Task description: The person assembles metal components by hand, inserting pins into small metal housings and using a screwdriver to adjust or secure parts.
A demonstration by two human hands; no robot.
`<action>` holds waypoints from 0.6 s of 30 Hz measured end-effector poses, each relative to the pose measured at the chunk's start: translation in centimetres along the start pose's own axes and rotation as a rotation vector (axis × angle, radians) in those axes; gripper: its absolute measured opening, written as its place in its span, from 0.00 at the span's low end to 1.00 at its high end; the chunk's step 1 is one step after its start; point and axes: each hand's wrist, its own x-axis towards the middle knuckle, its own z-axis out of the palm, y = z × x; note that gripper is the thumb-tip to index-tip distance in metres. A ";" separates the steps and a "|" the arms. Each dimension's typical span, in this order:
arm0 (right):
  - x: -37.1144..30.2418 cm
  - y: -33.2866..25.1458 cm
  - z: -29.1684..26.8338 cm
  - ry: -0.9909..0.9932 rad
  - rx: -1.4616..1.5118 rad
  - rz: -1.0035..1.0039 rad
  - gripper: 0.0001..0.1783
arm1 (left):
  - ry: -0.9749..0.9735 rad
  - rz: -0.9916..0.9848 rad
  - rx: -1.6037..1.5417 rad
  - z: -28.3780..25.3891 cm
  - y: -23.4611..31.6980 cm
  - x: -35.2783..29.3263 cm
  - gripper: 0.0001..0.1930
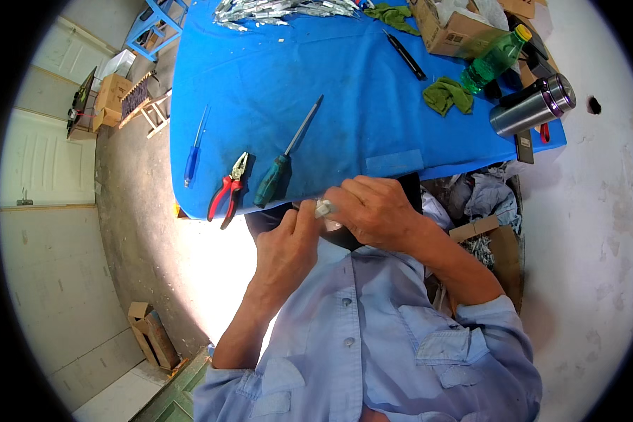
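Observation:
Close together at the table's near edge, both my hands pinch a small whitish piece (323, 209). My left hand (288, 243) has its fingers closed at the piece's left side. From the right, my right hand (376, 211) is curled over it, hiding part of it. What kind of piece it is, I cannot make out. On the blue cloth beyond my left hand lie red-and-black pliers (226, 191), a screwdriver (274, 176) with a green handle, and a thin screwdriver (192, 163) with a blue handle.
A pile of silvery strips (278, 10) lies at the table's (330, 63) far side. To the right are a black pen (404, 55), a green rag (447, 96), a green bottle (496, 62), a steel flask (531, 107) and a cardboard box (454, 34). An open carton (505, 260) stands below.

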 end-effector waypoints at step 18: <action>-1.0 0.0 1.6 0.033 0.006 0.079 0.11 | 0.089 -0.180 -0.182 2.8 0.3 -0.9 0.11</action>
